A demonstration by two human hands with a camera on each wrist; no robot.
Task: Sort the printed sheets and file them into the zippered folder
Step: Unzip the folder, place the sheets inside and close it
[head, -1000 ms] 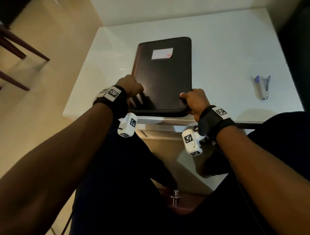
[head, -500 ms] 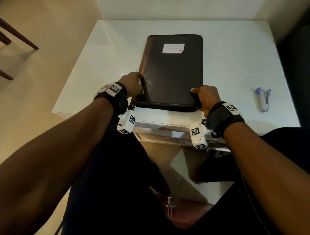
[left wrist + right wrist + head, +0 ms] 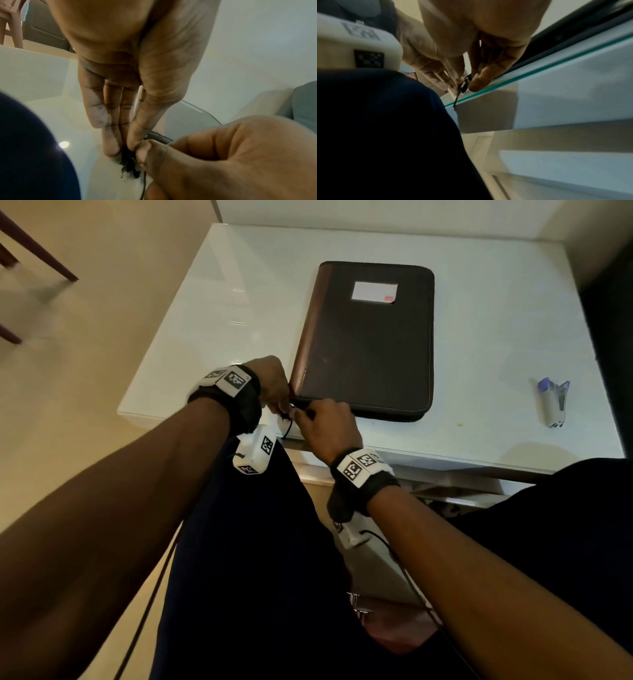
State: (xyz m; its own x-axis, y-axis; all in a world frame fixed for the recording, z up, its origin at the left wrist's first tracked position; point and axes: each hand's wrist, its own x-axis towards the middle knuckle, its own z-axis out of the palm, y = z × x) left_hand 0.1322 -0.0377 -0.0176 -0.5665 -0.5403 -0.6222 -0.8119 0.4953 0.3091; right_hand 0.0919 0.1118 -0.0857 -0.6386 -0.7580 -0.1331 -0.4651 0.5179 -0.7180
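- Hands first: left hand (image 3: 272, 383) and right hand (image 3: 325, 422) meet at the near left corner of the zippered folder (image 3: 366, 337), fingertips almost touching each other.
- Left hand's thumb and fingers pinch a dark frayed tuft (image 3: 130, 166) at that corner, which reads as the zipper's tassel or tape end; the other fingers lie straight alongside.
- Right hand nips a small dark zipper pull (image 3: 464, 83) between thumb and forefinger, a thin cord dangling below it over the table edge.
- Folder itself lies flat and closed on the table (image 3: 239, 302), spine to the left, pale label (image 3: 375, 291) near its far end. No printed sheets show in any view (so sorting hasn't begun, by my reckoning).
- Doing this step well, I'd say: left hand anchors the corner so the folder can't slide, right hand draws the pull level along the track, easing round each rounded corner and keeping the frayed threads out of the slider.
- Surface: glossy white top with a glass edge, quite slippery-looking. A stapler (image 3: 555, 402) lies well apart to the right.
- Room: beige floor at left, dark chair legs (image 3: 37, 244) in the far left corner, plain wall behind the table.
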